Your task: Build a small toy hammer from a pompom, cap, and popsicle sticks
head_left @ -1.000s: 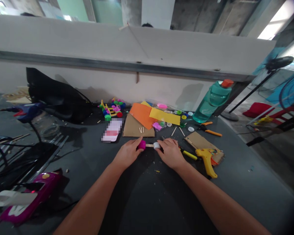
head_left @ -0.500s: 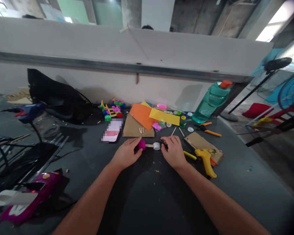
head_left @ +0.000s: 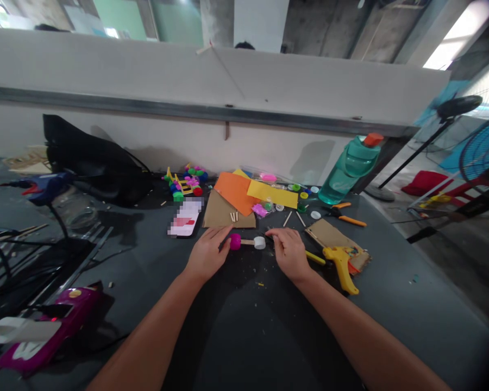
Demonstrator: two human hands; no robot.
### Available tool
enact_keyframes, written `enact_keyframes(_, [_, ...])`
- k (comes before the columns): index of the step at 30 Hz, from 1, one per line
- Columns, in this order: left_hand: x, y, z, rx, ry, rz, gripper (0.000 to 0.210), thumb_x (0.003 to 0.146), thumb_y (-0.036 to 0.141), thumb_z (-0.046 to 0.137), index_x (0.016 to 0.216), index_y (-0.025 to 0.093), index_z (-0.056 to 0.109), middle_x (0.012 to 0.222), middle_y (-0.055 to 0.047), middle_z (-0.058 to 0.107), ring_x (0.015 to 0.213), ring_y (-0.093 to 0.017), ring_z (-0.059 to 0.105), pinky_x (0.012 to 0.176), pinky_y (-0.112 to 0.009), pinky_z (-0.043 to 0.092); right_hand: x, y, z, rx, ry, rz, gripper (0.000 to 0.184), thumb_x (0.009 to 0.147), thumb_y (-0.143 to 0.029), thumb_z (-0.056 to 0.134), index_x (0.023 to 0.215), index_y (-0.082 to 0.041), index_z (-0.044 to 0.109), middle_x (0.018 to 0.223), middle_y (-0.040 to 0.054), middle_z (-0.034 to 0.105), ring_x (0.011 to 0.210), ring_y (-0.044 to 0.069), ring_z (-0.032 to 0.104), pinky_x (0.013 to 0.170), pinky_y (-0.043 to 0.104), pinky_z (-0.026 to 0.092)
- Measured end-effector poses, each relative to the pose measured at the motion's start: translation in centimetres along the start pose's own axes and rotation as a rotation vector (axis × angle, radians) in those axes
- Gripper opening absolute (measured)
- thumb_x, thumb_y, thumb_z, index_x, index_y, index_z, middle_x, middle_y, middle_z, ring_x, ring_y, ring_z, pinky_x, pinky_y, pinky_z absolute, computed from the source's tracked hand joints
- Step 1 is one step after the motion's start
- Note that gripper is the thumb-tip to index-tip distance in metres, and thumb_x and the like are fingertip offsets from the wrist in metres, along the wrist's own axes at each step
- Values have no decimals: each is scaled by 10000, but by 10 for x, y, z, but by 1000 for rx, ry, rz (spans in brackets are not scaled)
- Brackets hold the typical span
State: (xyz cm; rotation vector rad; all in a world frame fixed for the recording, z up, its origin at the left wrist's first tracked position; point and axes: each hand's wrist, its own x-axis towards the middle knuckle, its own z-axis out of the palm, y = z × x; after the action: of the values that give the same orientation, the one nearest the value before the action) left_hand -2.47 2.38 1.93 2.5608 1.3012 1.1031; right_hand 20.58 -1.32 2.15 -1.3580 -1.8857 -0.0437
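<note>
On the dark tabletop lies a small assembly: a magenta bottle cap (head_left: 235, 242) and a white bottle cap (head_left: 259, 243), joined by a short wooden stick (head_left: 247, 242). Beside the magenta cap is my left hand (head_left: 208, 251), its fingers stretched and apart; its fingertips are close to the cap, perhaps touching. My right hand (head_left: 289, 251) rests to the right of the white cap, index finger extended and thumb apart from it. A thin dark piece shows by its fingertips, partly hidden. A yellow handle (head_left: 315, 258) sticks out beyond this hand.
A yellow glue gun (head_left: 342, 266) and cardboard (head_left: 324, 232) lie right, near orange-handled pliers (head_left: 352, 220) and a green bottle (head_left: 348, 174). Coloured sheets (head_left: 236, 190), loose caps and a phone (head_left: 186, 217) lie beyond my hands. A magenta power strip (head_left: 71, 309) sits left.
My left thumb and fingers have drawn back slightly from the magenta cap. My right thumb has moved away from the white cap. The joined caps stay in about the same place.
</note>
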Motion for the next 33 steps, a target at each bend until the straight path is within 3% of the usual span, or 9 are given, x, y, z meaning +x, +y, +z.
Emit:
enact_keyframes(3, [1, -1, -1, 8, 8, -28, 270, 880, 213, 460, 1119, 191, 583, 1066, -64, 655, 1010, -194, 575, 912, -349, 452, -1, 0, 1, 24, 26, 19, 218, 909, -211, 396, 993, -217, 597, 902, 46, 661, 834, 190, 576, 805, 335, 404])
enact_keyframes(7, [2, 1, -5, -28, 45, -118, 163, 873, 253, 495, 960, 209, 626, 919, -30, 678, 874, -167, 610, 801, -287, 468, -1, 0, 2, 38, 60, 66, 238, 883, -266, 464, 1097, -211, 551, 701, 15, 589, 772, 204, 551, 790, 353, 428])
enact_keyframes(9, [1, 4, -7, -57, 46, -174, 136, 862, 285, 518, 873, 208, 629, 814, -8, 672, 763, -143, 616, 707, -245, 462, 1, 1, 1, 44, 100, 57, 266, 872, -249, 462, 1123, -196, 530, 704, 22, 556, 794, 219, 532, 802, 383, 430])
enact_keyframes(14, [0, 23, -12, -2, -6, -151, 301, 869, 372, 490, 658, 181, 588, 555, 17, 569, 539, -120, 542, 528, -224, 380, 4, -11, -6, 158, 106, -15, 168, 872, -224, 473, 969, -228, 611, 822, 55, 617, 836, 220, 539, 794, 397, 437])
enact_keyframes(17, [-1, 39, -11, -131, 10, -64, 236, 877, 304, 490, 720, 176, 610, 648, -5, 618, 633, -127, 578, 603, -226, 416, 2, -35, -11, 368, -29, 34, 178, 891, -234, 463, 984, -247, 615, 775, 33, 639, 802, 194, 577, 758, 353, 461])
enact_keyframes(21, [1, 52, -11, -403, 11, -57, 156, 880, 202, 476, 918, 194, 627, 837, -22, 662, 788, -128, 606, 708, -228, 457, 1, -61, -14, 747, -199, 206, 190, 898, -270, 468, 1065, -230, 546, 899, 37, 650, 876, 173, 618, 814, 330, 473])
enact_keyframes(25, [2, 52, -13, -509, 15, -147, 173, 886, 218, 468, 912, 195, 637, 850, -33, 657, 778, -132, 611, 709, -249, 481, 2, -61, -12, 802, -186, 274, 140, 889, -284, 475, 967, -214, 569, 1042, 65, 616, 980, 186, 600, 895, 347, 439])
enact_keyframes(29, [2, 53, -12, -537, 25, -128, 125, 831, 229, 565, 914, 200, 654, 854, -40, 661, 800, -145, 608, 671, -251, 497, -1, -53, -6, 810, -146, 305, 171, 884, -281, 472, 1039, -227, 517, 1017, 62, 621, 947, 185, 616, 900, 363, 441])
enact_keyframes(33, [2, 52, -10, -494, 75, -140, 76, 804, 216, 598, 841, 207, 664, 811, -31, 675, 786, -152, 614, 695, -278, 505, -4, -52, -2, 755, -115, 278, 139, 883, -274, 462, 992, -222, 532, 1043, 73, 588, 940, 187, 618, 884, 368, 458])
